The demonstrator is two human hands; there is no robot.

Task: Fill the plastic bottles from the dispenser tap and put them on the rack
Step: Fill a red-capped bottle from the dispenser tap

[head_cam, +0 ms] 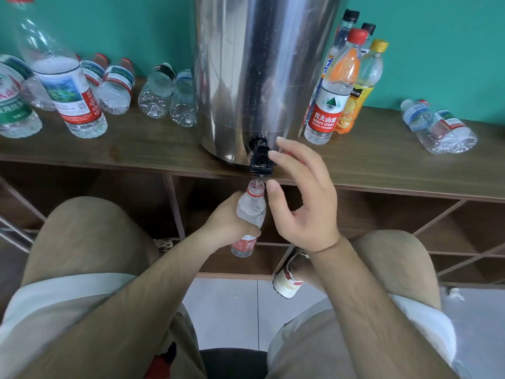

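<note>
A small plastic bottle [252,209] is gripped round its middle by the left hand [226,217], whose curled fingers hide most of the label, so that only a red strip below the hand can be read as print. The bottle's open mouth is held just under the black tap [261,160] of the steel dispenser [262,64]; something clear is seen between spout and mouth, but whether it is running water cannot be made out, nor can the fill level. The right hand [308,203] is held open beside the tap, its fingers loosely spread, the index fingertip against the tap's side and the thumb near the bottle's neck; nothing is grasped by it. The dispenser's top is cut off by the upper edge. It stands on the wooden rack [136,149], whose lower compartments are dark and partly hidden behind the knees. To the left, a large bottle [62,86] is cropped at its cap, with several lying bottles [158,91] behind it. To the right, capped upright bottles [328,105] overlap one another, and two bottles [437,127] lie farther off.
</note>
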